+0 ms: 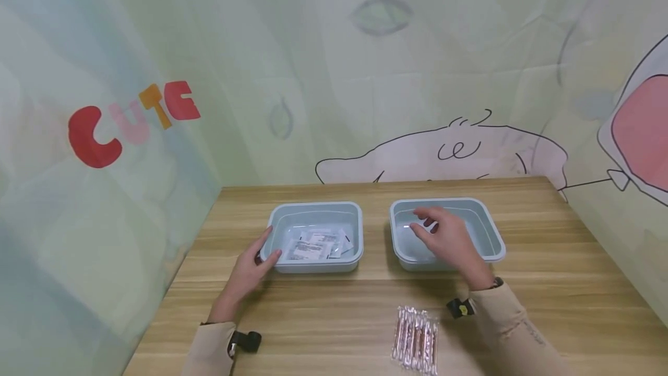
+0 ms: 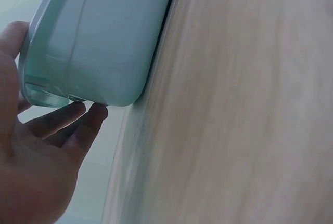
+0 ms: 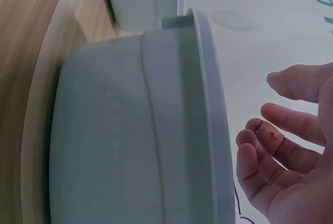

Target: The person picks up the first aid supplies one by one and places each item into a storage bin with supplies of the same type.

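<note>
My left hand [image 1: 246, 271] holds the left end of a light blue plastic tub [image 1: 315, 267]. Its thumb lies over the rim, and in the left wrist view some fingertips [image 2: 97, 112] press the outer wall. Inside this tub lie several small clear packets [image 1: 313, 246] with white printed labels. Over a second light blue tub [image 1: 490, 231] hovers my right hand [image 1: 450, 241], thumb and fingers spread apart with nothing between them. The right wrist view shows that hand [image 3: 296, 161] beside the tub's rim, with a tan bandage on one finger.
Near the front of the wooden table [image 1: 313, 312] lies a row of clear-wrapped cotton swabs [image 1: 416, 341] with reddish-brown sticks. A printed cloth backdrop [image 1: 292, 74] rises behind the table and along its sides. Small black cameras [image 1: 247, 342] are strapped to both wrists.
</note>
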A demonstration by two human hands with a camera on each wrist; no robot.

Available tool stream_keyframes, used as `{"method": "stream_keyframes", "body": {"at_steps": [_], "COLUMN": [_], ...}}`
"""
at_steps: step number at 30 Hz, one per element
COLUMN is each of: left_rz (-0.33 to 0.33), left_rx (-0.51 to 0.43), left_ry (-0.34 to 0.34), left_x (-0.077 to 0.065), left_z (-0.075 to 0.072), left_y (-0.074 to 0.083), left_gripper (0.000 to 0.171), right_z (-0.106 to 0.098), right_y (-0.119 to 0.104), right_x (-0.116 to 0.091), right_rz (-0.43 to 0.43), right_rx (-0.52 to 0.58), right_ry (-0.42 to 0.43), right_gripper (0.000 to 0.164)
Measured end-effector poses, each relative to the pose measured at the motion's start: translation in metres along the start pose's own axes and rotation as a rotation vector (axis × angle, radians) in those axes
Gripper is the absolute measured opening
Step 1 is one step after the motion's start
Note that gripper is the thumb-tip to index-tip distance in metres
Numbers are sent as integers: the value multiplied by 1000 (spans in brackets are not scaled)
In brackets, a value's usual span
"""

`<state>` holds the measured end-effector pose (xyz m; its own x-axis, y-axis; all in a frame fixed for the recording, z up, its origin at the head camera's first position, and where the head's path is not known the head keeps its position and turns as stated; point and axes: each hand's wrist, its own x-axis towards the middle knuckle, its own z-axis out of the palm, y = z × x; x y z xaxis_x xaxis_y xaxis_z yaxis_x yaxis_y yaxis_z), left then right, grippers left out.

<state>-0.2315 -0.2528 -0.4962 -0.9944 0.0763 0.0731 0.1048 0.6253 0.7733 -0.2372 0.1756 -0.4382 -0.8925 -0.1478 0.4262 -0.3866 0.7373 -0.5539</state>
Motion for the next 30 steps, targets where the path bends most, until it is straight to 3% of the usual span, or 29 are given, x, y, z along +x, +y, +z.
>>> {"method": "stream_keyframes", "body": {"at_steps": [6,23,30], "left_rz": [8,43,37], "left_rx": [2,0,3], "left_ry": [4,15,13], "left_x": [0,2,1], "left_z": [0,-1,-1], "left_y": [1,-2,-3], "left_gripper": [69,69,69], "right_z": [-10,-43,-54], "right_y": [9,34,47], "right_x": [-3,-13,-18], "right_rz": [65,72,114], "right_rx": [-8,-44,-41], "right_ry": [-10,74,111], "right_gripper": [29,35,37]}}
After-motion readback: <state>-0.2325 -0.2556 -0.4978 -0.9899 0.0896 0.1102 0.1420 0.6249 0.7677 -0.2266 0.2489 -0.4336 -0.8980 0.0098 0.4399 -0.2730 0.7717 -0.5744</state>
